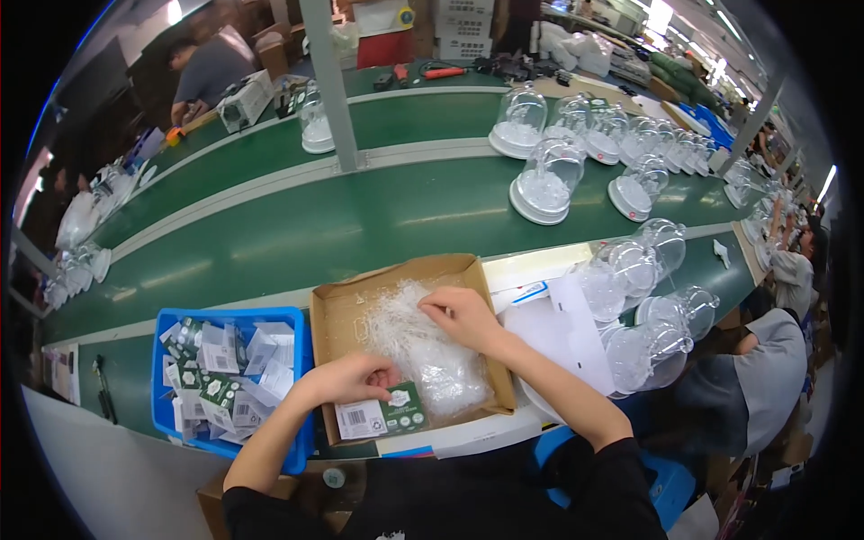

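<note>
Looks like you're at the shred-picking step: right hand (468,317) bunched over the shreds (389,317) in the box (337,315), left hand (358,376) curled at the card (404,410) there. Can't tell if either's gripping. Next probably wants a light pull.

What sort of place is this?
Probably a factory packing or assembly line: long green worktops, rows of clear bell-shaped domes on white bases, and a blue plastic bin of small printed cards.

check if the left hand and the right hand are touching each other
Apart. The head view shows a plain gap between the left hand and the right hand, with clear shredded filler visible between them.
</note>
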Action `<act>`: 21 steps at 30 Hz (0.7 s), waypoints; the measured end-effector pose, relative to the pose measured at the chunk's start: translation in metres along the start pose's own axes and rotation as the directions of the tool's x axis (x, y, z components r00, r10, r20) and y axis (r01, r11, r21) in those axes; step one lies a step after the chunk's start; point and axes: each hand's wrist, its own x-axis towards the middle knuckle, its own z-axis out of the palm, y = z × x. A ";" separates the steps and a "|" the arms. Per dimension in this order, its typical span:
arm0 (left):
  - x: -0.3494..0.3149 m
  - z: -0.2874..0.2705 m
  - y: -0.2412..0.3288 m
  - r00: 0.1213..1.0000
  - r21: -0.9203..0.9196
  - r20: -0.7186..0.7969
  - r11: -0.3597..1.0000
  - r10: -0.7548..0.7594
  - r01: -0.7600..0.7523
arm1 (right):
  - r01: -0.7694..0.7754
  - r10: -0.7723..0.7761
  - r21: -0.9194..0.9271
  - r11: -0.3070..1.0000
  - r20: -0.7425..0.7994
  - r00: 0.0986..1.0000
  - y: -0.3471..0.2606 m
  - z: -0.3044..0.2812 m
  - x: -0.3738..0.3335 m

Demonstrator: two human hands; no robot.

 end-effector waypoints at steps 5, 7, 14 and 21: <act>0.002 -0.001 -0.004 1.000 -0.139 -0.013 0.990 0.005 -0.007 | -0.078 0.078 0.000 0.997 0.004 0.997 -0.003 0.005 -0.005; 0.000 -0.004 -0.008 0.999 -0.201 -0.029 0.980 -0.014 0.007 | -0.044 0.043 0.053 0.998 0.003 0.999 -0.002 0.008 -0.006; -0.003 -0.021 -0.011 0.974 -0.075 -0.224 0.996 0.025 -0.043 | -0.184 0.185 0.046 0.982 -0.020 0.983 -0.005 0.000 -0.014; -0.004 -0.017 0.000 0.810 -0.064 -0.587 0.997 0.002 -0.048 | -0.105 0.114 0.111 0.988 -0.075 0.991 -0.008 0.001 -0.009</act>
